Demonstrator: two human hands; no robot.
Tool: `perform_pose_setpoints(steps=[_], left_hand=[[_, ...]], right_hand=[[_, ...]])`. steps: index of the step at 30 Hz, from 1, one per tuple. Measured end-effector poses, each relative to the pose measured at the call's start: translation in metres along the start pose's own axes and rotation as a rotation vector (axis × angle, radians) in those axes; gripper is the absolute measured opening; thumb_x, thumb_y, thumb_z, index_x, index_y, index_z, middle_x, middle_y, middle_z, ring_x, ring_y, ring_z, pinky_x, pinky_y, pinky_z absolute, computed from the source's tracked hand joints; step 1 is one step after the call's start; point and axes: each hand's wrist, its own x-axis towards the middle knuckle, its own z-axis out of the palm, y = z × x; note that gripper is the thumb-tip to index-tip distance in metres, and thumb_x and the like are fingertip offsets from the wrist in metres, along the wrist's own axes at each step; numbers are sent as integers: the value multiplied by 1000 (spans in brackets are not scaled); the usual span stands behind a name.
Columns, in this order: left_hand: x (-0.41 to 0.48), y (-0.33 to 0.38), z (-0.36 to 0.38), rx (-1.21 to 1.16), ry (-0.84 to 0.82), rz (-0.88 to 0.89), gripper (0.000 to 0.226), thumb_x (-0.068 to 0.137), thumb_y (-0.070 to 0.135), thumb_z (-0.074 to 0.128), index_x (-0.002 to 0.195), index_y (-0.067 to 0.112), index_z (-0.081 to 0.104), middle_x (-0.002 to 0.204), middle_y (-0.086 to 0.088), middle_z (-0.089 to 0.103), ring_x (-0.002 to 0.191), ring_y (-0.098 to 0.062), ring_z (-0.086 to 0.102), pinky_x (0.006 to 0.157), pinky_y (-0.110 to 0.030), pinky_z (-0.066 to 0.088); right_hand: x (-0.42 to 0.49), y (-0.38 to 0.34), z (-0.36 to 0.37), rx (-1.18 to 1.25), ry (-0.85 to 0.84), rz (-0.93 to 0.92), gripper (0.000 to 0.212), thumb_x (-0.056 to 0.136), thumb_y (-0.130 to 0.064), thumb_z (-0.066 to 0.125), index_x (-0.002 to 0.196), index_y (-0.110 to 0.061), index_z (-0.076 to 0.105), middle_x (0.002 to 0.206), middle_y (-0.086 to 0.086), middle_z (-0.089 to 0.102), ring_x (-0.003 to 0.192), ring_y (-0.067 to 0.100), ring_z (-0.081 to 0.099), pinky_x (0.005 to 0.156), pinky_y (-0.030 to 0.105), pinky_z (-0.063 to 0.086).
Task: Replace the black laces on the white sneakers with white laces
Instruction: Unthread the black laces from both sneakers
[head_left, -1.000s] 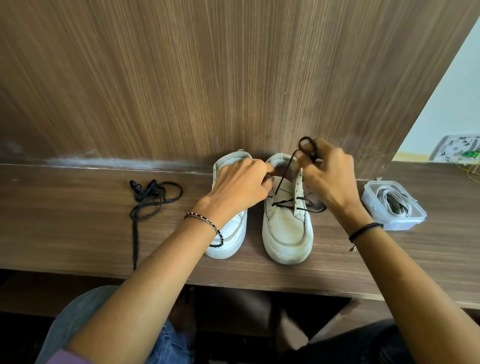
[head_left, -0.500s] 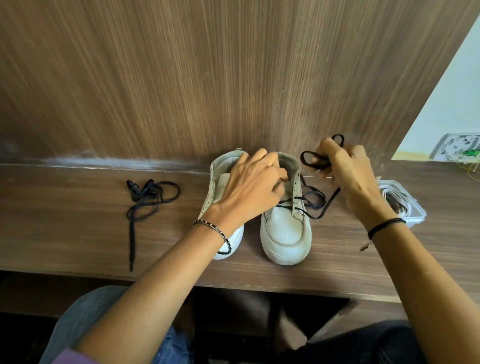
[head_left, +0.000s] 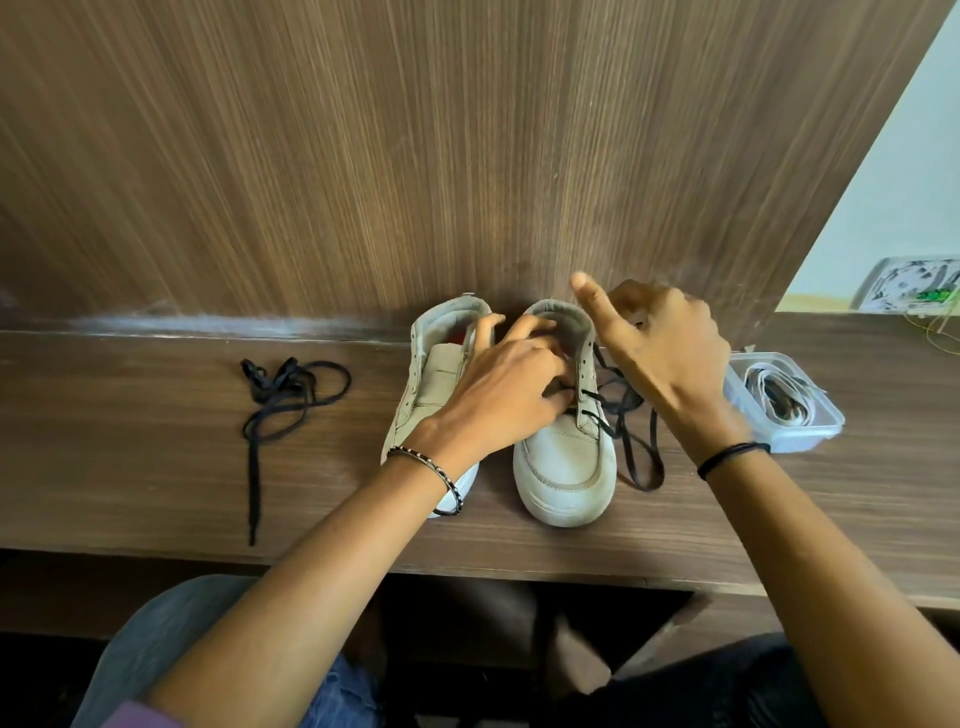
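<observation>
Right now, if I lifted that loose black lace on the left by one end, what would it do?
Probably floppy: the loose black lace lies in slack loops on the desk, so it would likely dangle. It looks thin and flat, so probably very light. Its crossed loops might snag while rising.

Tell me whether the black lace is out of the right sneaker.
Partly in. The lace crosses the lowest eyelets of the right sneaker; the rest lies loose beside it.
</observation>
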Motion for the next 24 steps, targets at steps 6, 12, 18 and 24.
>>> perform_pose_setpoints(steps=[6,12,18,24], left_hand=[[-2,-3,-1,137,163,22,17,83,32,62,79,23,76,101,12,72,129,-15,50,107,-44,15],[-10,-8,-3,146,429,-173,14,83,28,54,77,19,63,90,7,68,104,-20,59,89,-38,31],[-8,-10,2,22,361,25,25,79,27,54,95,19,72,112,9,69,125,-16,53,108,-43,26],[-6,-16,18,48,206,125,22,87,30,61,89,19,79,109,4,71,133,-23,50,105,-44,16]], right_hand=[[1,7,15,-164,-259,52,53,88,-66,62,116,-21,65,108,9,72,103,36,66,82,44,53],[3,13,10,-75,-337,89,49,90,-66,60,99,-19,71,94,5,71,91,28,64,80,44,55],[2,12,15,-100,-306,42,53,91,-66,57,91,-14,71,86,7,70,85,30,65,75,44,57],[1,10,14,-206,-211,-3,56,89,-71,56,86,-18,73,82,8,70,85,35,66,66,35,45]])
